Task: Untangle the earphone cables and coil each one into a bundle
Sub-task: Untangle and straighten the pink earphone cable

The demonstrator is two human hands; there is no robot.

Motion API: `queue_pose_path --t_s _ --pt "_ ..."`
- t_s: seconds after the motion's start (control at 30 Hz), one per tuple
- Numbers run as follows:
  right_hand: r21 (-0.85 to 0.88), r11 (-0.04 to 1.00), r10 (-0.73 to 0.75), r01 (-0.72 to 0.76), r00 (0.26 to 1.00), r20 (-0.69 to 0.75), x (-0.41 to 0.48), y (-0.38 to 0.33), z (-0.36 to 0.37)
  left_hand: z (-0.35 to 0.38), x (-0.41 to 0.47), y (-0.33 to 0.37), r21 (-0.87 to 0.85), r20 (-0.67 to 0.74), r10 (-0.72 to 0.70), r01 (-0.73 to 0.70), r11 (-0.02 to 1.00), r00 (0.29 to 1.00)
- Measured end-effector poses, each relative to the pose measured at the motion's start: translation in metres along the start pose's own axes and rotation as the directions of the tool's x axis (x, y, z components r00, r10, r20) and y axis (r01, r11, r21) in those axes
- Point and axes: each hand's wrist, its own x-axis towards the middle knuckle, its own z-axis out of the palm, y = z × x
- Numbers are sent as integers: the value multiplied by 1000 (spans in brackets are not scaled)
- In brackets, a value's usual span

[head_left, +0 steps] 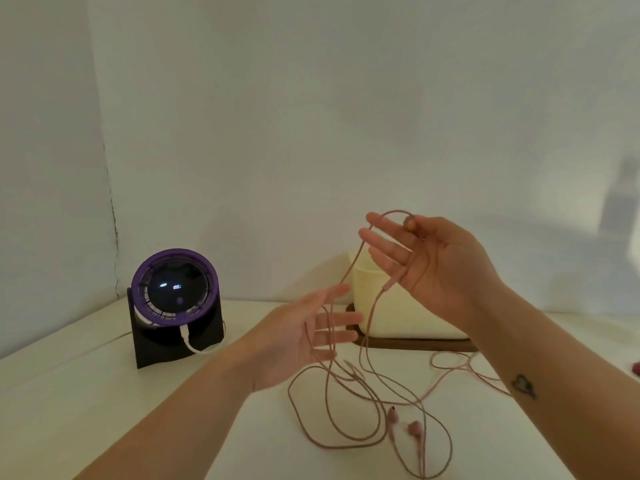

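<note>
One pink earphone cable (pixel 346 441) lies in loose tangled loops on the white table (pixel 104 393), its two earbuds (pixel 403 422) near the front. My right hand (pixel 440 271) is raised above the table, palm toward me and fingers straight. A loop of the cable runs over the index fingertip and round my bent thumb, and strands with an inline piece hang down from there. My left hand (pixel 304 337) is lower, to the left and slightly blurred, its fingers spread. Hanging strands cross its fingers, which do not grip them.
A purple-ringed round fan (pixel 175 292) on a black stand sits at the back left with a white lead plugged in. A cream box (pixel 398 313) stands on a dark wooden tray (pixel 415 345) behind the cable. A small red thing (pixel 636 369) lies at the right edge.
</note>
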Motion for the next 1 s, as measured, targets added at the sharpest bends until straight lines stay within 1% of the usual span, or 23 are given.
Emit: queue_pose_path --t_s 0.07,0.13,0.17,0.2,0.23,0.27,0.3,0.33,0.37,0.43,0.47,0.5,0.57,0.63,0.7,0.77,0.83,0.87,0.9,0.97,1.0 --pt "71 996 -57 61 997 -54 1 -2 -5 6 2 -6 22 33 -23 23 1000 999" --pt "30 990 -131 135 984 -117 5 -3 -13 9 3 -11 61 52 -33 30 998 998" --pt "-43 984 -175 171 976 -132 5 -3 -16 11 4 -13 87 55 -31 26 996 998" --pt "-176 962 -234 209 963 -132 5 -2 -20 11 3 -15 119 53 -21 15 993 998" --pt "-375 894 -307 246 945 -113 3 -2 -23 12 3 -16 162 48 -14 6 987 999" --pt "-604 753 -379 262 922 -73 0 0 -26 12 2 -16 212 41 -10 1 977 999" --pt "-793 555 -440 249 898 -26 -2 1 -30 12 2 -17 267 32 -10 1 964 999" --pt "-911 347 -488 223 872 28 -3 4 -37 11 2 -16 325 14 -5 1 946 1000" --pt "-969 162 -508 185 858 80 -2 5 -44 10 3 -15 382 -26 10 1 924 1000" --pt "-985 -147 -470 87 870 147 0 9 -59 7 6 -13 458 -174 83 5 889 981" --pt "-966 -256 -439 33 886 146 3 11 -68 4 7 -11 456 -259 136 -3 890 956" --pt "-947 -322 -413 -13 902 128 4 13 -76 1 8 -9 427 -334 183 -24 904 925" --pt "-926 -372 -360 -71 930 73 5 18 -91 -8 8 -5 342 -427 243 -93 935 871" --pt "-925 -367 -310 -101 951 19 4 23 -99 -15 7 2 265 -482 295 -184 946 825" --pt "-929 -348 -288 -127 957 -23 5 28 -102 -19 6 9 202 -546 344 -279 939 764" --pt "-931 -325 -312 -164 948 -58 6 31 -103 -21 5 15 160 -605 377 -356 921 702" --pt "-936 -294 -353 -194 932 -82 8 32 -104 -26 4 20 109 -647 368 -397 911 667" --pt "-937 -286 -365 -202 927 -88 8 32 -105 -29 3 22 56 -661 338 -405 913 670" --pt "-938 -282 -368 -203 926 -90 8 32 -106 -31 1 25 -24 -666 287 -405 914 689" --pt "-937 -286 -379 -203 922 -84 9 32 -107 -33 -3 29 -205 -625 168 -367 907 763" --pt "-933 -296 -386 -206 919 -80 9 32 -107 -34 -6 31 -266 -589 127 -339 902 798"
